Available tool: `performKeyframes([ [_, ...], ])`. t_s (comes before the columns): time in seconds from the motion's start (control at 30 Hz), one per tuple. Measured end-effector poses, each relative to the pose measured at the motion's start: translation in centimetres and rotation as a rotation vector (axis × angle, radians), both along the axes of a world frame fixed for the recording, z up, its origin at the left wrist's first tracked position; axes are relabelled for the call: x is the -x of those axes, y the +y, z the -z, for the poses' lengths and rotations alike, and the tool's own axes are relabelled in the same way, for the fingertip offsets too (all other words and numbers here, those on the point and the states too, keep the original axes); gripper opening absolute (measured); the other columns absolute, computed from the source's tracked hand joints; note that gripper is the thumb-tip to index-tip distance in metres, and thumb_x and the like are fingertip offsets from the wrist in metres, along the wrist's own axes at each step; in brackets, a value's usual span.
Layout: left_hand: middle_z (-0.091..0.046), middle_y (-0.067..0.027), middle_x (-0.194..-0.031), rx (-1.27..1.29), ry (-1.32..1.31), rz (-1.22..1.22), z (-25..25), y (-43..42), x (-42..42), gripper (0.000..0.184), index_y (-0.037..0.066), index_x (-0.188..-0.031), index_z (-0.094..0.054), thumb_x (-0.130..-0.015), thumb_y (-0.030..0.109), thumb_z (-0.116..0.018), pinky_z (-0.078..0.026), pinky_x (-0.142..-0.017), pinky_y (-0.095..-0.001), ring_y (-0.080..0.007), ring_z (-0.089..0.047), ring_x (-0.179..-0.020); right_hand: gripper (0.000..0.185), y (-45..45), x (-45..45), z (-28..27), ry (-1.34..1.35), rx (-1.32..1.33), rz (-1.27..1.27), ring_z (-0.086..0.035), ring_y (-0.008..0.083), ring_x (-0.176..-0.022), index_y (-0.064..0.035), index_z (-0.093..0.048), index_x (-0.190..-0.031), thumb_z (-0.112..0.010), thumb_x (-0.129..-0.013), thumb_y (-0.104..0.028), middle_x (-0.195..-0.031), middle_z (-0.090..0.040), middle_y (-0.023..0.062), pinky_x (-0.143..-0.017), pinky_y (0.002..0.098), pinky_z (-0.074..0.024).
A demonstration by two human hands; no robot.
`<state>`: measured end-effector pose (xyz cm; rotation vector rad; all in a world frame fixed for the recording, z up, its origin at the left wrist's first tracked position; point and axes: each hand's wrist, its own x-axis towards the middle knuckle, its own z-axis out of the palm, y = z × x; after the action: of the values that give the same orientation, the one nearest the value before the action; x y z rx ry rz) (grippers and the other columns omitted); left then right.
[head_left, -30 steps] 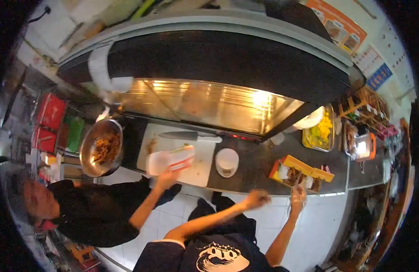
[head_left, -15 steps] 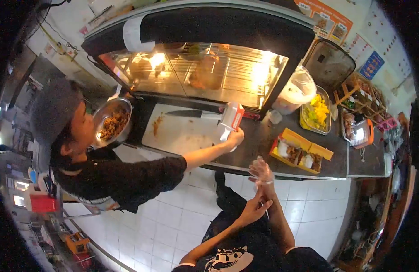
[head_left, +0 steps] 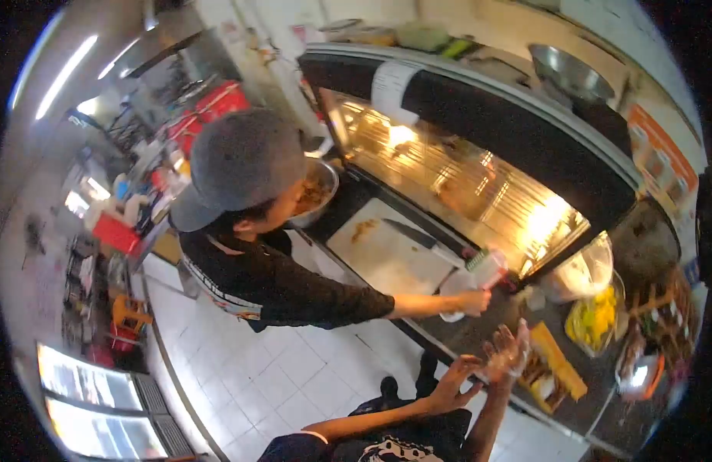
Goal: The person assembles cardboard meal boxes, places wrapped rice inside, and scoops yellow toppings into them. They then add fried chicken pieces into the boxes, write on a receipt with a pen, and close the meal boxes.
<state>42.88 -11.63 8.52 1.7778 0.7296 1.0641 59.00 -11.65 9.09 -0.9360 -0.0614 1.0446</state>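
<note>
My right hand (head_left: 508, 353) wears a clear plastic glove and is raised near the counter's front edge, its fingers spread and holding nothing. My left hand (head_left: 451, 385) is bare and close beside it, its curved fingers at the glove near the palm and wrist. Just right of my hands stands an open yellow box (head_left: 556, 366) with food inside, partly hidden by my right hand. A co-worker's hand (head_left: 473, 301) holds a red and white carton (head_left: 488, 268) over the counter, by the white scale (head_left: 453, 291).
The co-worker (head_left: 248, 254) reaches across from the left. A white cutting board (head_left: 379, 258) bears a knife (head_left: 411, 233). Behind is a lit glass display (head_left: 464, 181). To the right are a tub (head_left: 583, 269) and a yellow-green food container (head_left: 595, 319). A metal bowl (head_left: 317, 192) holds food.
The view has swung left. My hands have come together, away from the yellow box. The co-worker has leaned in, and the carton has moved rightward from above the cutting board.
</note>
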Motion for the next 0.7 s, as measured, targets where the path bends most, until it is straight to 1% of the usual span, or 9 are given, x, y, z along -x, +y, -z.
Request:
performKeyframes([
  [0.13, -0.062, -0.013, -0.109, 0.071, 0.063, 0.137, 3.5, 4.7, 1.2, 0.033, 0.005, -0.117, -0.063, -0.086, 0.013, -0.073, -0.051, -0.087, -0.0375, -0.0279, -0.063, -0.103, 0.073, 4.9, -2.6, -1.4, -0.194, -0.095, -0.039, -0.062, 0.0187, -0.102, -0.0147, -0.036, -0.151, -0.058, -0.093, -0.053, -0.122, -0.061, 0.0085, -0.083, 0.0373, -0.0547],
  [0.2, -0.065, -0.0134, -0.101, 0.404, 0.177, 0.15, 3.6, 5.9, 4.9, 0.03, 0.003, -0.116, -0.064, -0.089, 0.016, -0.071, -0.052, -0.085, -0.0359, -0.0248, -0.066, -0.096, 0.073, 10.3, -2.8, -4.4, -0.433, -0.148, -0.19, -0.064, 0.0191, -0.105, -0.0064, -0.038, -0.148, -0.061, -0.093, -0.048, -0.122, -0.061, 0.013, -0.08, 0.0325, -0.0572],
  [0.4, -0.072, -0.0133, -0.096, 0.483, 0.445, -0.574, 12.1, 4.7, 19.9, 0.029, 0.004, -0.11, -0.069, -0.087, 0.021, -0.074, -0.056, -0.078, -0.0334, -0.0233, -0.072, -0.089, 0.065, 30.4, 2.5, -5.8, -0.73, -0.225, -0.756, -0.062, 0.0179, -0.105, -0.0096, -0.054, -0.139, -0.083, -0.08, -0.015, -0.118, -0.065, 0.011, -0.084, 0.0334, -0.0547],
  [0.43, -0.073, -0.0129, -0.094, 0.577, 0.512, -0.679, 13.4, 3.9, 22.4, 0.029, 0.004, -0.109, -0.069, -0.087, 0.022, -0.073, -0.057, -0.076, -0.0336, -0.0226, -0.072, -0.087, 0.065, 33.3, 5.0, -6.6, -0.459, -0.247, -0.819, -0.064, 0.0175, -0.1, -0.0095, -0.054, -0.138, -0.082, -0.08, -0.014, -0.111, -0.069, 0.0102, -0.086, 0.0337, -0.0545],
  [0.47, -0.073, -0.0125, -0.092, 0.668, 0.579, -0.784, 14.8, 3.1, 25.1, 0.029, 0.003, -0.109, -0.069, -0.088, 0.023, -0.073, -0.057, -0.074, -0.0338, -0.0219, -0.072, -0.085, 0.064, 36.4, 7.4, -6.5, -0.675, -0.245, -0.861, -0.065, 0.0174, -0.097, -0.0091, -0.054, -0.138, -0.081, -0.081, -0.018, -0.108, -0.07, 0.0107, -0.085, 0.0328, -0.0544],
  [0.53, -0.073, -0.0106, -0.091, 0.302, 0.529, -0.835, 23.8, -1.6, 32.0, 0.025, 0.002, -0.105, -0.071, -0.089, 0.022, -0.071, -0.057, -0.066, -0.0324, -0.0206, -0.071, -0.078, 0.064, 42.6, 12.1, -5.3, -1.094, -0.299, -0.887, -0.067, 0.0181, -0.094, -0.0075, -0.055, -0.136, -0.08, -0.081, -0.028, -0.105, -0.071, 0.0129, -0.085, 0.0319, -0.0544],
  [0.6, -0.073, -0.0081, -0.09, 1.158, -0.111, -1.204, 24.1, -2.7, 33.4, 0.025, 0.002, -0.104, -0.071, -0.089, 0.022, -0.071, -0.055, -0.06, -0.0305, -0.0189, -0.068, -0.072, 0.065, 49.7, 16.2, -1.3, -1.264, -0.305, -0.997, -0.07, 0.0196, -0.091, -0.0061, -0.057, -0.133, -0.077, -0.081, -0.04, -0.101, -0.072, 0.0154, -0.084, 0.0327, -0.055],
  [0.67, -0.072, -0.0067, -0.09, 1.405, -0.127, -1.218, 29.6, -6.3, 36.7, 0.034, 0.003, -0.107, -0.07, -0.094, 0.034, -0.066, -0.053, -0.058, -0.0292, -0.0188, -0.067, -0.068, 0.065, 54.6, 19.2, -0.1, -1.22, -0.249, -1.112, -0.071, 0.0203, -0.089, -0.0058, -0.058, -0.13, -0.076, -0.081, -0.044, -0.097, -0.072, 0.0163, -0.082, 0.0334, -0.0556],
  [0.7, -0.071, -0.0077, -0.102, 1.467, 0.206, -1.182, 30.2, -7.6, 37.5, 0.045, 0.003, -0.113, -0.068, -0.099, 0.044, -0.054, -0.053, -0.065, -0.0306, -0.0175, -0.066, -0.082, 0.062, 56.0, 20.5, -1.0, -1.347, -0.183, -1.095, -0.072, 0.0215, -0.087, -0.0061, -0.06, -0.128, -0.075, -0.081, -0.044, -0.094, -0.073, 0.0157, -0.081, 0.0351, -0.0563],
])
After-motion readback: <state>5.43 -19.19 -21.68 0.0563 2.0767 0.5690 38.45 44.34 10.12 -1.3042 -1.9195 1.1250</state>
